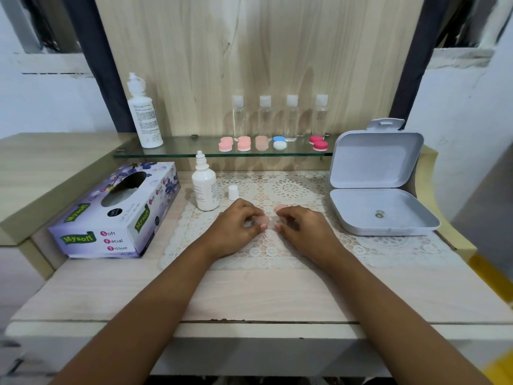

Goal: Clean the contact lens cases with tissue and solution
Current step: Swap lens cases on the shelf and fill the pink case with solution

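Note:
On the lace mat [291,190] my left hand [236,226] and my right hand [302,229] meet over a pale pink contact lens case [263,220]. Both hands have curled fingers pinching it; most of the case is hidden. A small white solution bottle [206,187] stands uncapped just left of my left hand, its white cap [233,192] beside it. The purple tissue box [116,212] lies at the left. Several more lens cases sit on the glass shelf [172,151]: pink cases [234,143], a beige one [261,142], a blue and white one [279,142], a red one [318,143].
A tall white bottle [144,112] stands at the shelf's left end. Several clear small bottles [279,118] line the back of the shelf. An open grey plastic box [380,195] sits at the right with small bits inside. The table's front edge runs below my forearms.

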`<action>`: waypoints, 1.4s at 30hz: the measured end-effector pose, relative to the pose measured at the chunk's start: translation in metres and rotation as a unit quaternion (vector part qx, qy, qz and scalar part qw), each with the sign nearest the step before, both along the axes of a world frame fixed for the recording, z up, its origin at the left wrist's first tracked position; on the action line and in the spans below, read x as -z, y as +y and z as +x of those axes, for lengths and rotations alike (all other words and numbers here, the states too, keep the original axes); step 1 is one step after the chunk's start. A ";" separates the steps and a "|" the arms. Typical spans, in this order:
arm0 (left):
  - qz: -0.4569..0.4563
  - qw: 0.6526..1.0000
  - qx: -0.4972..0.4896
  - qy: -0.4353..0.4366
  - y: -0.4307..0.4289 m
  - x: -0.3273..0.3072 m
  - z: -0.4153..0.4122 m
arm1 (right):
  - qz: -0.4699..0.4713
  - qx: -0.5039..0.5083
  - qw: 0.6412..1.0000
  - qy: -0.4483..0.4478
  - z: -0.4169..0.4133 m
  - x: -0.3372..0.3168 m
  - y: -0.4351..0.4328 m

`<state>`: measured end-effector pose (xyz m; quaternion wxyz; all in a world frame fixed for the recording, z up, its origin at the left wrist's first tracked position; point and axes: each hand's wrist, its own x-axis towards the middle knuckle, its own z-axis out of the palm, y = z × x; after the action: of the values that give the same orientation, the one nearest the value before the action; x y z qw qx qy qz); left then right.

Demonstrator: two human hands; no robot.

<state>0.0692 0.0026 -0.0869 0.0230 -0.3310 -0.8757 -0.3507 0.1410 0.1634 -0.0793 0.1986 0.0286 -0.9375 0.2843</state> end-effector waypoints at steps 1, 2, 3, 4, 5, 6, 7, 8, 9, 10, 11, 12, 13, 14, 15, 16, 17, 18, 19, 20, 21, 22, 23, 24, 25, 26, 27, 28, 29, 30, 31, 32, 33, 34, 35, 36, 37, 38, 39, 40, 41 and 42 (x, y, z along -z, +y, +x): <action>0.002 1.000 -0.003 0.002 0.000 0.000 0.000 | 0.002 0.000 1.000 0.000 0.000 0.000 0.000; 0.006 1.000 -0.006 0.007 0.000 0.001 0.001 | 0.001 0.001 1.000 -0.001 0.000 0.001 0.000; 0.010 1.000 -0.009 0.011 -0.001 0.001 0.002 | -0.002 0.003 1.000 -0.001 -0.001 0.002 0.000; 0.011 1.000 -0.011 0.013 -0.001 0.002 0.002 | -0.008 0.006 1.000 -0.003 -0.001 0.002 0.001; 0.010 1.000 -0.011 0.015 0.000 0.002 0.003 | -0.015 0.010 1.000 -0.005 -0.002 0.003 0.001; 0.008 1.000 -0.010 0.016 0.000 0.001 0.004 | -0.026 0.016 0.999 -0.007 -0.002 0.002 0.001; 0.007 1.000 -0.009 0.017 0.000 0.001 0.004 | -0.042 0.025 0.999 -0.009 -0.002 0.000 0.002; 0.007 1.000 -0.009 0.019 0.000 0.001 0.004 | -0.061 0.034 0.998 -0.006 -0.002 -0.002 0.002; 0.008 1.000 -0.009 0.020 0.000 0.001 0.004 | -0.078 0.045 0.996 0.001 -0.002 -0.004 0.003; 0.008 1.000 -0.010 0.021 0.000 0.001 0.003 | -0.086 0.056 0.995 0.008 -0.003 -0.006 0.005; 0.007 1.000 -0.011 0.020 0.000 0.001 0.003 | -0.081 0.066 0.995 0.008 -0.003 -0.007 0.007; 0.008 1.000 -0.011 0.020 0.001 0.001 0.003 | -0.065 0.070 0.995 0.003 -0.002 -0.009 0.009; 0.009 1.000 -0.011 0.021 0.000 0.001 0.003 | -0.044 0.069 0.997 -0.005 -0.003 -0.010 0.011; 0.009 1.000 -0.011 0.022 0.000 0.001 0.004 | -0.023 0.063 0.998 -0.015 -0.004 -0.012 0.013; 0.007 1.000 -0.011 0.022 0.000 0.001 0.004 | -0.004 0.058 0.998 -0.028 -0.006 -0.013 0.015; 0.006 1.000 -0.011 0.023 0.000 0.001 0.004 | 0.015 0.054 0.998 -0.039 -0.008 -0.014 0.016; 0.006 1.000 -0.011 0.022 0.000 0.001 0.004 | 0.032 0.051 0.997 -0.052 -0.011 -0.014 0.017; 0.006 1.000 -0.011 0.022 0.000 0.001 0.004 | 0.042 0.049 0.996 -0.065 -0.015 -0.014 0.018; 0.007 1.000 -0.011 0.021 0.001 0.001 0.003 | 0.044 0.046 0.995 -0.080 -0.018 -0.014 0.019; 0.009 1.000 -0.011 0.021 0.000 0.001 0.003 | 0.041 0.037 0.994 -0.090 -0.021 -0.013 0.020; 0.011 1.000 -0.011 0.019 0.000 0.001 0.003 | 0.041 0.025 0.994 -0.094 -0.024 -0.013 0.021; 0.013 1.000 -0.010 0.017 0.000 0.001 0.003 | 0.044 0.013 0.995 -0.093 -0.026 -0.013 0.021; 0.014 1.000 -0.009 0.016 0.000 0.001 0.003 | 0.051 0.003 0.995 -0.088 -0.027 -0.013 0.021; 0.014 1.000 -0.009 0.016 0.000 0.001 0.003 | 0.062 -0.004 0.995 -0.081 -0.027 -0.013 0.022; 0.013 1.000 -0.008 0.017 0.000 0.001 0.003 | 0.073 -0.007 0.995 -0.073 -0.028 -0.012 0.022; 0.012 1.000 -0.008 0.017 0.000 0.001 0.003 | 0.080 -0.007 0.994 -0.068 -0.029 -0.011 0.023; 0.012 1.000 -0.008 0.016 0.000 0.001 0.003 | 0.082 -0.002 0.995 -0.064 -0.029 -0.010 0.023; 0.012 1.000 -0.008 0.016 0.000 0.001 0.003 | 0.077 0.003 0.995 -0.060 -0.029 -0.008 0.024; 0.013 1.000 -0.008 0.015 0.001 0.001 0.003 | 0.069 0.007 0.996 -0.055 -0.028 -0.008 0.025; 0.013 1.000 -0.008 0.015 0.001 0.001 0.002 | 0.062 0.010 0.997 -0.048 -0.028 -0.008 0.025; 0.013 1.000 -0.008 0.015 0.001 0.001 0.002 | 0.050 0.015 0.998 -0.041 -0.027 -0.009 0.026; 0.013 1.000 -0.007 0.017 0.001 0.001 0.002 | 0.031 0.020 0.999 -0.036 -0.025 -0.011 0.025; 0.012 1.000 -0.007 0.018 0.001 0.001 0.002 | 0.006 0.021 0.999 -0.034 -0.023 -0.012 0.025; 0.011 1.000 -0.008 0.020 0.002 0.001 0.002 | -0.021 0.018 0.999 -0.033 -0.020 -0.014 0.025; 0.011 1.000 -0.008 0.022 0.002 0.001 0.001 | -0.042 0.009 0.999 -0.031 -0.018 -0.015 0.025; 0.010 1.000 -0.008 0.023 0.002 0.001 0.001 | -0.056 -0.003 0.998 -0.028 -0.015 -0.015 0.024; 0.009 1.000 -0.008 0.025 0.002 0.001 0.001 | -0.061 -0.014 0.998 -0.027 -0.012 -0.014 0.023; 0.008 1.000 -0.008 0.026 0.002 0.002 0.001 | -0.061 -0.023 0.997 -0.029 -0.010 -0.013 0.022; 0.007 1.000 -0.009 0.027 0.002 0.002 0.001 | -0.057 -0.028 0.997 -0.037 -0.008 -0.012 0.021; 0.007 1.000 -0.010 0.027 0.002 0.002 0.001 | -0.052 -0.033 0.997 -0.045 -0.008 -0.010 0.020; 0.007 1.000 -0.010 0.028 0.002 0.002 0.000 | -0.044 -0.034 0.997 -0.052 -0.008 -0.009 0.020; 0.008 1.000 -0.010 0.028 0.002 0.002 0.001 | -0.031 -0.035 0.997 -0.054 -0.008 -0.008 0.019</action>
<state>0.0697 0.0051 -0.0886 0.0533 -0.3316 -0.8754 -0.3478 0.1326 0.1825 -0.0717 0.1385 0.0400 -0.9360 0.3212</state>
